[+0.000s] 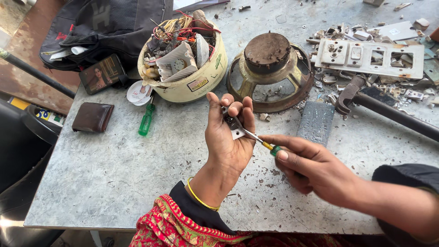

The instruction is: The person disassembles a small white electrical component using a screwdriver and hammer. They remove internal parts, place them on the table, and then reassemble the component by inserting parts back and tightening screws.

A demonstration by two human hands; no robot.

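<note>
two hands are at work near the table's (114, 174) middle: a small white part (235, 130) is pinched in the closed left hand (227, 137), while a small screwdriver (260, 141), gripped by the right hand (311, 167), is set against it; steady turning pressure seems needed.

Head view, daylight: bright, even, slightly cool light across the grey table (114, 174), no hard glare. Shadows short and soft, falling just below and beside the cream tub (192, 84), the rusty speaker frame (270, 73) and the hammer (379, 107). Left margin dim, the black seat (18, 151) nearly without detail. Right hand (315, 169) slightly motion-blurred at the fingers; left hand (228, 137) sharp. Wide-angle stretch at the edges, table sides bowing outward. Far debris at upper right crisp.
</note>
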